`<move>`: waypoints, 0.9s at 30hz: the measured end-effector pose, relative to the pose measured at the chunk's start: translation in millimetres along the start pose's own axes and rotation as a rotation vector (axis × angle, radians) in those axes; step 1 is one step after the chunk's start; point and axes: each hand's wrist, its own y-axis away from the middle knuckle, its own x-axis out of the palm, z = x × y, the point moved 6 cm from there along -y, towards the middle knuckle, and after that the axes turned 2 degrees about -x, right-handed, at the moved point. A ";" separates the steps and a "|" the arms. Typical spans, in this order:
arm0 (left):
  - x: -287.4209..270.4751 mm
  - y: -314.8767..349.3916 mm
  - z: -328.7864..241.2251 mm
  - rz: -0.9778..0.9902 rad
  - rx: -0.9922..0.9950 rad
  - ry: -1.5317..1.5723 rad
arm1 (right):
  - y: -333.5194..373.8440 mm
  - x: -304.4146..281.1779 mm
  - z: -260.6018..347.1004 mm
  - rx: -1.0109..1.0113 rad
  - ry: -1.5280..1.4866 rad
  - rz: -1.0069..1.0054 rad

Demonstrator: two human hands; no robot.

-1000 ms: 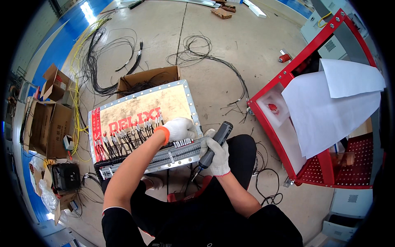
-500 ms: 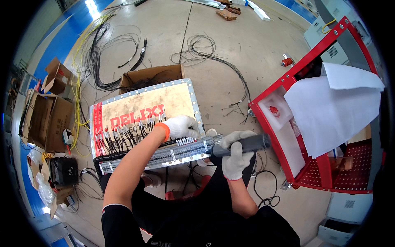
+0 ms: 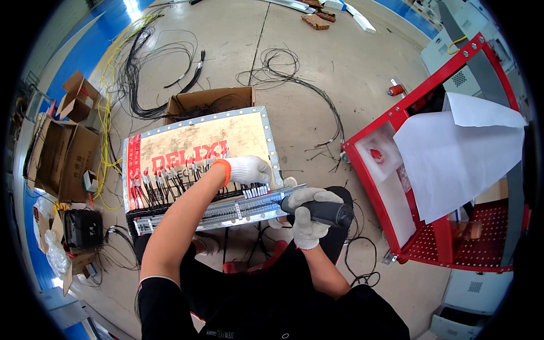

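A long grey terminal strip (image 3: 218, 214) runs along the near side of a wooden board with a riveted metal edge (image 3: 198, 123), across my lap. My left hand (image 3: 249, 170), in a white glove with an orange cuff, is closed above the strip's right part; what its curled fingers hold is hidden. Just below it, several white-sleeved wire ends (image 3: 256, 191) stand at the strip. My gloved right hand (image 3: 309, 218) grips a black power screwdriver (image 3: 326, 213), its front end pointing left at the strip. A row of black wires with white and red tips (image 3: 164, 184) lies along the board's left part.
Behind the board sits an open cardboard box (image 3: 212, 97) with black wires. Black cable bundles (image 3: 136, 93) trail over the floor. On the right stands a red metal cart (image 3: 371, 187) with white sheets (image 3: 453, 158). Cardboard boxes (image 3: 68, 161) and a black case (image 3: 83, 228) are at left.
My right hand and the power screwdriver have shifted left, closer to my left hand and over the strip's right end. My left hand stays almost in place.
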 end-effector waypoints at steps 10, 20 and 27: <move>-2.0 0.6 -9.6 -0.019 0.051 -0.108 | -4.5 6.3 7.1 -0.047 -0.132 0.024; -3.6 1.3 -12.4 -0.053 0.072 -0.155 | -3.5 5.5 7.4 -0.053 -0.173 0.065; -3.0 2.6 -11.8 -0.052 0.072 -0.132 | 13.5 16.3 3.1 -0.091 -0.129 0.348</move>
